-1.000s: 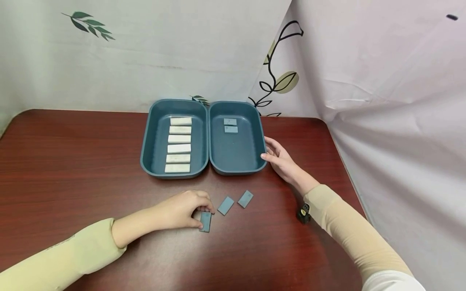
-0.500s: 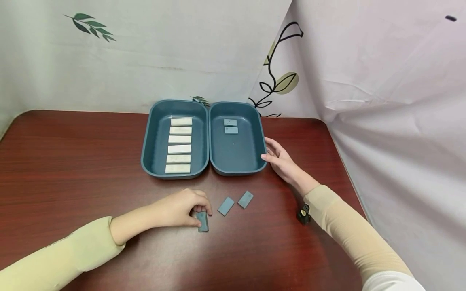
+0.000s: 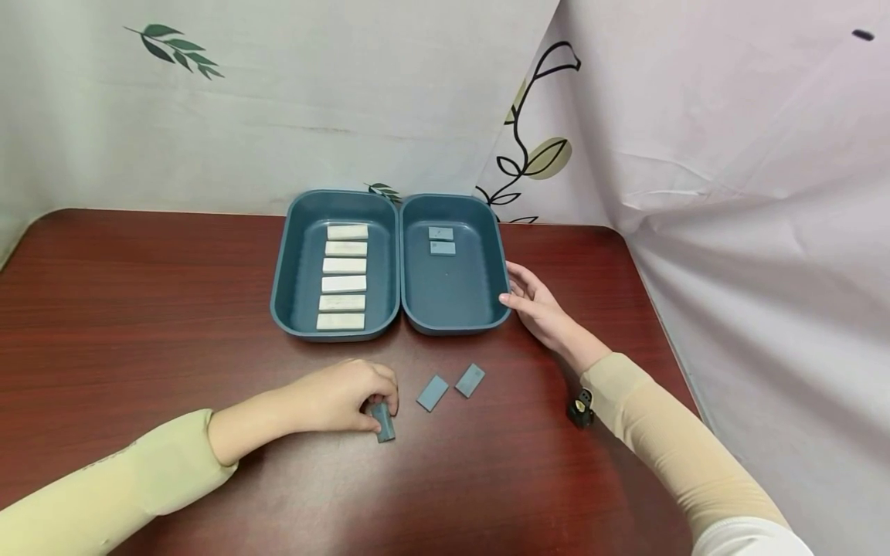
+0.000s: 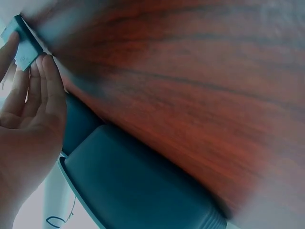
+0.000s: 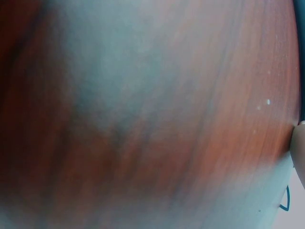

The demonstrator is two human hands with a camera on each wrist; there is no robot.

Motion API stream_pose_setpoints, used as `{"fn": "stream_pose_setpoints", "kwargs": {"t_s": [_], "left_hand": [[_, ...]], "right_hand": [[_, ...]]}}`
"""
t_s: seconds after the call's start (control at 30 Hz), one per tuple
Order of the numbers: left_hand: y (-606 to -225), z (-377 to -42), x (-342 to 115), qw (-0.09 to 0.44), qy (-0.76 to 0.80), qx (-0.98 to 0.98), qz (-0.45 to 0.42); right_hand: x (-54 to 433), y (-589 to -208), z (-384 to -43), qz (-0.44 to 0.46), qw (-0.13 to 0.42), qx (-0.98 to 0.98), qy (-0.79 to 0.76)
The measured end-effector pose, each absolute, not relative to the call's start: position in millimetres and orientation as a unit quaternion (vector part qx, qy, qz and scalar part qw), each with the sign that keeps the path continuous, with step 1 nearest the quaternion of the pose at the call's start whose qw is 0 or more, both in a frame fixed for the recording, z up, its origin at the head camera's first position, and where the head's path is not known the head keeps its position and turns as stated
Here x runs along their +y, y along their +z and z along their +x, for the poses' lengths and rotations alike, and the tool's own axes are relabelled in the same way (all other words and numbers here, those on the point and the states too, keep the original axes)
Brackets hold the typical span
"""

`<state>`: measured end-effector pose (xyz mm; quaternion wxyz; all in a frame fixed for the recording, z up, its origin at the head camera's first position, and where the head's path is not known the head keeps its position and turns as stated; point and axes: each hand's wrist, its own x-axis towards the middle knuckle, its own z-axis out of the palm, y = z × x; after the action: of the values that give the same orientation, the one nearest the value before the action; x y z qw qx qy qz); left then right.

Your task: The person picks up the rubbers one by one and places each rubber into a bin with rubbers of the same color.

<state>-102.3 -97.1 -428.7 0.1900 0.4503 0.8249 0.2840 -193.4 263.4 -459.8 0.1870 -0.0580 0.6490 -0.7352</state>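
One flat blue-grey rectangular tile [image 3: 386,427], pinched in my left hand [image 3: 348,395]; likely light, stiff; best taken by its edges. One blue rounded-rectangular tray [image 3: 452,289], rim held by my right hand [image 3: 541,314].

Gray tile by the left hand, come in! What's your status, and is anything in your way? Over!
Left hand pinching gray tile. Right hand holding right tray. Two loose tiles alongside; no obstruction seen. Over.

Glossy wood-grain table [image 3: 487,479], smooth plastic-looking trays [image 3: 452,289], matt tiles [image 3: 433,393]
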Motion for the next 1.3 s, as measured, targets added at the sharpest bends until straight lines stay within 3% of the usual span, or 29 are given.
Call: {"fn": "stream_pose_setpoints", "kwargs": {"t_s": [0.8, 1.3], "left_hand": [[-423.7, -104.9, -92.8, 0.179, 0.215, 0.799, 0.532], [-385.4, -133.0, -82.5, 0.159, 0.198, 0.836, 0.486]], "right_hand": [[265.5, -461.4, -194.2, -0.057, 0.190, 0.656, -0.728], [266.5, -462.5, -194.6, -0.062, 0.188, 0.652, -0.732]]}}
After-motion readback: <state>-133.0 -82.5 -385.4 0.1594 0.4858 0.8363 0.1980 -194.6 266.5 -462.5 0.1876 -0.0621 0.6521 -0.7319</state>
